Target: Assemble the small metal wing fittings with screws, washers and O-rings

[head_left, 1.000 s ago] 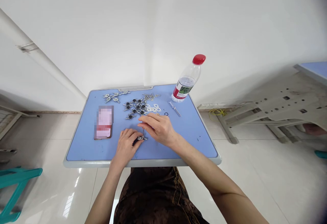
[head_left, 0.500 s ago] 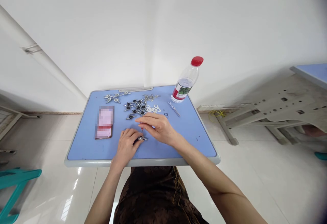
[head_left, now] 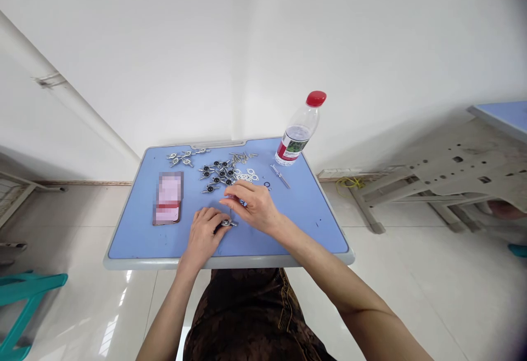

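A small metal part (head_left: 228, 222) lies on the blue table (head_left: 263, 243) near its front edge, pinched between the thumb and fingers of my left hand (head_left: 206, 229). Just above it, my right hand (head_left: 253, 205) is closed on the handle of a small screwdriver (head_left: 230, 210), whose thin shaft points down at the part. The fingers hide most of the handle. Behind the hands are several metal parts with black round centres (head_left: 222, 173), flat light plates (head_left: 250, 175) and a pile of screws (head_left: 241, 157).
A phone (head_left: 168, 198) lies at the left, below several metal parts (head_left: 180, 157). At the back right stands a water bottle (head_left: 295, 137) with a red cap. Near it are a metal tool (head_left: 280, 176) and a black ring (head_left: 267, 184). A teal stool (head_left: 28, 295) stands on the floor.
The fingers of my right hand have shifted and turned slightly around the screwdriver handle. My left hand and the metal part have stayed in place.
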Tool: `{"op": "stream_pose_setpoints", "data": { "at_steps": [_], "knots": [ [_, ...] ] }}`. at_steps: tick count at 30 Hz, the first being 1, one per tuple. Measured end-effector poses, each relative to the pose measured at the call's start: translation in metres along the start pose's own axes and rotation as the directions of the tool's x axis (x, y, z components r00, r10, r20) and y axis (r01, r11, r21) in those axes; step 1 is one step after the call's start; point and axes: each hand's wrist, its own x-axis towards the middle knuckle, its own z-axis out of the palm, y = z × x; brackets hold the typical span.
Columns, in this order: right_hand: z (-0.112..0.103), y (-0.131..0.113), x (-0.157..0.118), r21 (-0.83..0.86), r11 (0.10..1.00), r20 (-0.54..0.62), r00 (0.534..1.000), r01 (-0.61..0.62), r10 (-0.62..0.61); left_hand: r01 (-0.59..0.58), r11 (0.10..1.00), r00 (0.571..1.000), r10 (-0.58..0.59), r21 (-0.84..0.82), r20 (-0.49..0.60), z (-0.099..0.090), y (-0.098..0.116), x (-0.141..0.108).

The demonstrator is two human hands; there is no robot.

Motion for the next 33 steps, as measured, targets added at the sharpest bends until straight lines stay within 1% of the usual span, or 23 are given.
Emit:
{"op": "stream_pose_setpoints", "data": {
  "at_steps": [5,10,14,17,20,24,29,33],
  "knots": [
    [0.000,0.003,0.004,0.081,0.997,0.089,0.996,0.004,-0.012,0.019,0.999,1.000,-0.018,-0.029,0.021,0.000,-0.002,0.001],
    [0.000,-0.002,0.011,0.082,0.997,0.180,0.984,-0.004,-0.011,0.076,0.987,0.996,-0.069,-0.139,0.053,-0.004,-0.003,0.003],
    [0.004,-0.005,0.019,0.068,0.998,0.193,0.981,-0.018,0.005,0.117,0.962,0.992,-0.103,-0.245,0.068,-0.008,-0.003,0.003],
    [0.010,-0.005,0.028,0.062,0.998,0.191,0.981,-0.034,0.021,0.127,0.940,0.992,-0.111,-0.317,0.066,-0.010,-0.004,0.003],
    [0.016,-0.007,0.039,0.031,0.998,0.209,0.977,-0.056,0.048,0.123,0.917,0.992,-0.107,-0.380,0.063,-0.011,-0.007,0.003],
    [0.019,-0.010,0.052,-0.053,0.995,0.243,0.965,-0.089,0.099,0.124,0.891,0.992,-0.105,-0.437,0.068,-0.013,-0.010,0.002],
    [0.022,-0.010,0.060,-0.145,0.981,0.310,0.936,-0.129,0.168,0.134,0.894,0.990,-0.105,-0.428,0.090,-0.014,-0.010,0.002],
    [0.024,-0.007,0.060,-0.171,0.975,0.334,0.922,-0.144,0.195,0.122,0.905,0.992,-0.099,-0.409,0.077,-0.014,-0.007,0.003]
  ]
}}
